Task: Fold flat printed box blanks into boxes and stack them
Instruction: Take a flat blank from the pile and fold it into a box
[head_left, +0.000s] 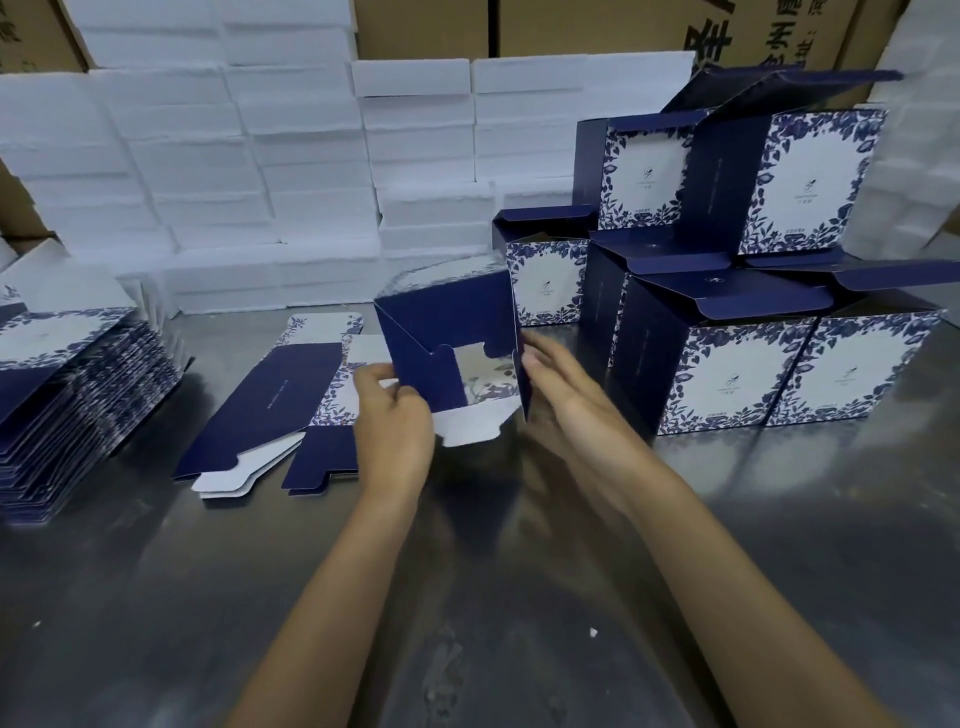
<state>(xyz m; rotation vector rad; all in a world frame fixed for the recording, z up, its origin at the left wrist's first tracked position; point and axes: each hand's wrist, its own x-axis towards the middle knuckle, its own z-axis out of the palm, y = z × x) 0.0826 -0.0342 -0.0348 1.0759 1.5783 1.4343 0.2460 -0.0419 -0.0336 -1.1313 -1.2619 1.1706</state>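
Note:
I hold a half-formed navy box (441, 332) above the metal table, its bottom flaps turned toward me and partly folded in, a white flap hanging below. My left hand (392, 421) grips its lower left edge. My right hand (558, 387) holds the right side flap. One flat blank (270, 410) with blue floral print lies on the table just left of my hands. A thick pile of flat blanks (78, 395) sits at the far left. Folded boxes (743, 364) with lids open stand stacked in two tiers at the right.
White foam blocks (260, 171) are stacked in a wall along the back. Brown cartons (597, 26) rise behind them. The shiny metal table (467, 597) stretches toward me under my forearms.

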